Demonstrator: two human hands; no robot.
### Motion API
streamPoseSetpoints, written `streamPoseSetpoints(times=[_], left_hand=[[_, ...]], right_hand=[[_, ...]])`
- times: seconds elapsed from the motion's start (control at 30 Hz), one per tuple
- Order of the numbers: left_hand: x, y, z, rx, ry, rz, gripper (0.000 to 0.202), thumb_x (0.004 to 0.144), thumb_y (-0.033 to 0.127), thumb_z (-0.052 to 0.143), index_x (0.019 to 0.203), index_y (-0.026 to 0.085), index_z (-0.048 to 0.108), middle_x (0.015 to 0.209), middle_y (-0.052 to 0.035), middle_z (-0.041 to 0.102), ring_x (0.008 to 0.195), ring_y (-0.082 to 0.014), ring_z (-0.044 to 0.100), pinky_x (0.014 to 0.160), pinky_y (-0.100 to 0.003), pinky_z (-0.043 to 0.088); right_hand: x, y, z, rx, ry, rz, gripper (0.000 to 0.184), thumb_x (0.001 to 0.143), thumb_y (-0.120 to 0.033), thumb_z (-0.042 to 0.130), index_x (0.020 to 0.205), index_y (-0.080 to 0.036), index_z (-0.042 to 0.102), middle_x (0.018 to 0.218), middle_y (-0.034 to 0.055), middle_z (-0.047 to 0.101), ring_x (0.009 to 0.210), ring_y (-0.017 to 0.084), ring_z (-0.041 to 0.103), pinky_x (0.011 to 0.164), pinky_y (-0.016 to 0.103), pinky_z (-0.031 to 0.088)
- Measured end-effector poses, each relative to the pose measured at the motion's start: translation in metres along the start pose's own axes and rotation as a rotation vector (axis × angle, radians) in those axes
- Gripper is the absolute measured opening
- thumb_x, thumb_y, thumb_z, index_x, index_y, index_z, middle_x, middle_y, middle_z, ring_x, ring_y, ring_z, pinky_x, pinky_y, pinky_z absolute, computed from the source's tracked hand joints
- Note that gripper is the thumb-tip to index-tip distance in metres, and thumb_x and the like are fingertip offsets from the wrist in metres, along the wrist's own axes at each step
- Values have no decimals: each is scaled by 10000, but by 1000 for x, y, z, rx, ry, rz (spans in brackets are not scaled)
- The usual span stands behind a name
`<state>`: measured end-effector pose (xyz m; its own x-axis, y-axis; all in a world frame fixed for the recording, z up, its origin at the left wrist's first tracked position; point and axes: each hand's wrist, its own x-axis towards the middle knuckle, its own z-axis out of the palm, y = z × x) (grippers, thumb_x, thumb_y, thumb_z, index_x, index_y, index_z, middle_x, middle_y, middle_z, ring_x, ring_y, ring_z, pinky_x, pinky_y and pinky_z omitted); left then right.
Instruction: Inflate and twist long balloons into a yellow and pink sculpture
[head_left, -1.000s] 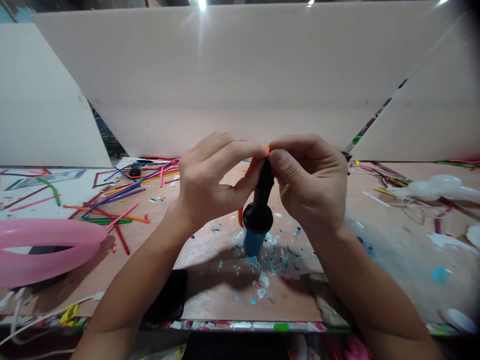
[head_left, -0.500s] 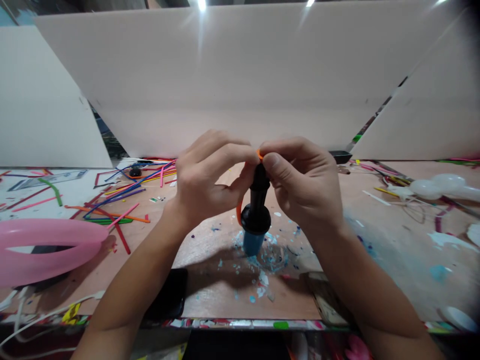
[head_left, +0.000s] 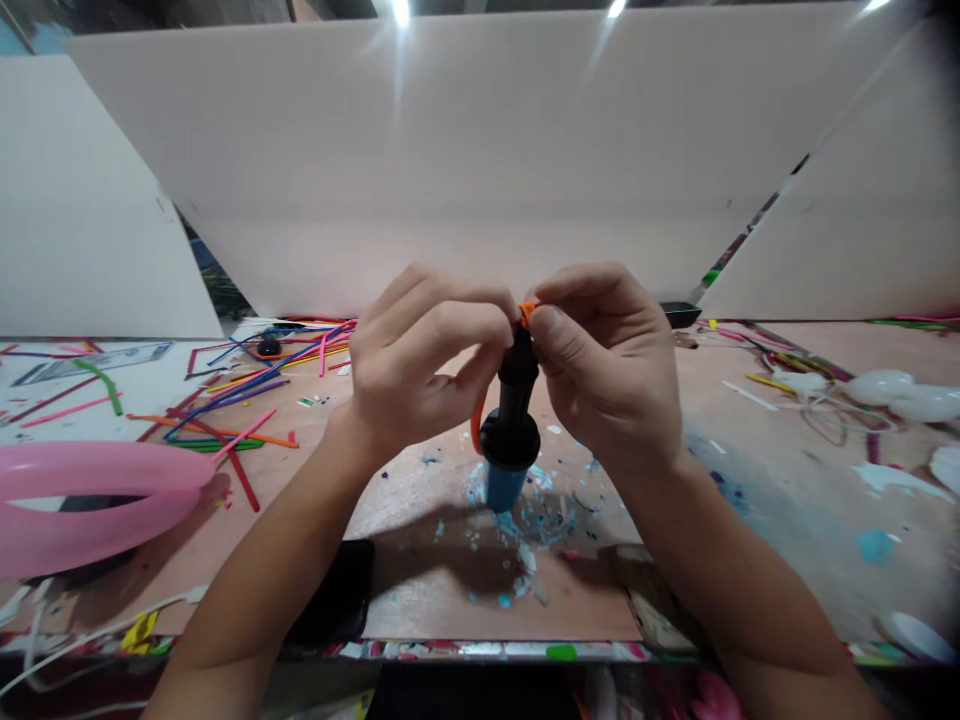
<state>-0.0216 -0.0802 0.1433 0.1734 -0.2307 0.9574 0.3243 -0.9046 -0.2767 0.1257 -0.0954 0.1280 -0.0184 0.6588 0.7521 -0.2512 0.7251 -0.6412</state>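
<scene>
A balloon pump (head_left: 510, 440) stands upright on the table, black on top and blue at the base. Both my hands meet at its nozzle tip. My left hand (head_left: 420, 370) and my right hand (head_left: 600, 365) each pinch the mouth of an orange balloon (head_left: 527, 311) at the nozzle. The rest of the orange balloon hangs down behind the pump, a strip of it showing by my left palm. Fingers of both hands are curled closed round the balloon's neck.
An inflated pink long balloon (head_left: 90, 500) lies at the left. Several uninflated coloured balloons (head_left: 240, 390) are scattered at back left. White inflated balloons (head_left: 892, 390) lie at the right. Balloon scraps litter the table around the pump. White boards (head_left: 465, 160) wall the back.
Both hands have shifted slightly left and stayed at the nozzle; more of the orange balloon's mouth now shows between the fingertips.
</scene>
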Motion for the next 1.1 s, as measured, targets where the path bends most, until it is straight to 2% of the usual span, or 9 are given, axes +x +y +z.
streamPoseSetpoints(times=[0.1,0.37,0.6,0.77,0.9,1.1], left_hand=[[2,1,-2,21,-15,-8,125,871,167,648,870,244,549,778,16,676,686,-138,632,617,-303,508],[9,3,-15,79,-157,44,51,910,264,616,896,264,567,820,17,684,749,-149,645,669,-314,519],[15,7,-24,103,-184,97,120,872,163,639,843,261,575,795,21,676,738,-144,638,646,-300,527],[17,10,-24,122,-192,88,186,832,76,633,828,243,551,786,18,681,697,-134,609,621,-294,517],[16,10,-20,138,-197,31,210,828,60,618,795,244,521,771,22,681,655,-129,598,630,-298,520],[10,10,-14,48,-174,-52,180,834,79,612,770,225,528,783,14,680,691,-130,634,633,-292,541]], right_hand=[[0,0,0,0,-6,7,200,770,-375,784,887,-292,644,794,-55,671,706,109,664,645,251,598],[-2,-3,1,-31,-37,32,258,784,-403,766,978,-312,622,790,-51,644,720,113,659,660,254,589],[-4,-8,1,-20,-101,55,289,782,-429,764,984,-295,607,769,-40,632,688,119,641,603,256,572],[-4,-7,1,-29,-105,54,278,774,-446,764,912,-268,601,763,-35,632,674,117,631,605,263,568],[-5,-5,5,-44,-75,-8,248,787,-425,756,853,-253,590,778,-31,638,705,115,633,645,265,565],[-12,-6,14,-122,70,-203,163,825,-324,728,848,-274,574,867,-6,636,845,151,646,720,315,566]])
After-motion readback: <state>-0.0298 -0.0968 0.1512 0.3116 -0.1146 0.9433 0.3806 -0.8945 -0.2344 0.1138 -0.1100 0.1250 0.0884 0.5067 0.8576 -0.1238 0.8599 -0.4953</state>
